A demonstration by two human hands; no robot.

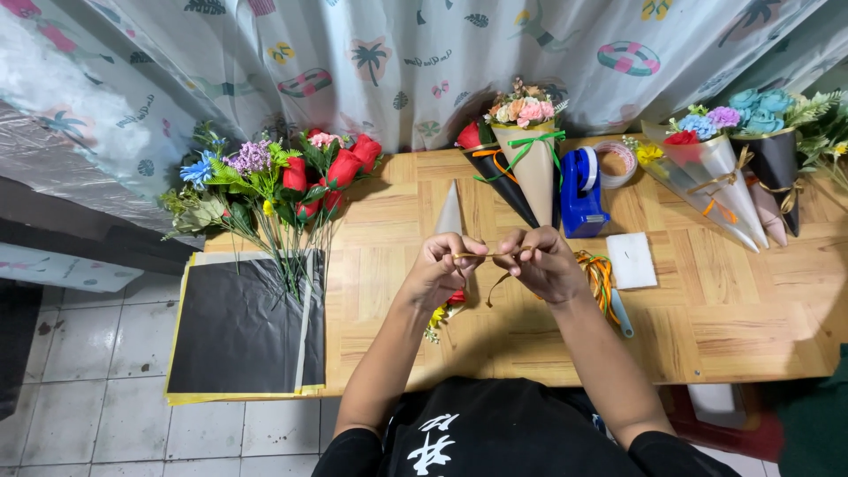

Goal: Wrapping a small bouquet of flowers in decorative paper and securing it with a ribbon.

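Note:
My left hand and my right hand pinch the two ends of a thin gold ribbon stretched taut between them above the wooden table. Under my left hand lies a small cone bouquet in pale wrapping, its red and yellow flowers peeking out near my wrist. A loose end of the ribbon hangs down between my hands.
Loose artificial flowers lie at the table's left over black wrapping sheets. Finished cone bouquets stand at the back middle and right. A blue tape dispenser, a tape roll, a white pad and a ribbon bundle are near.

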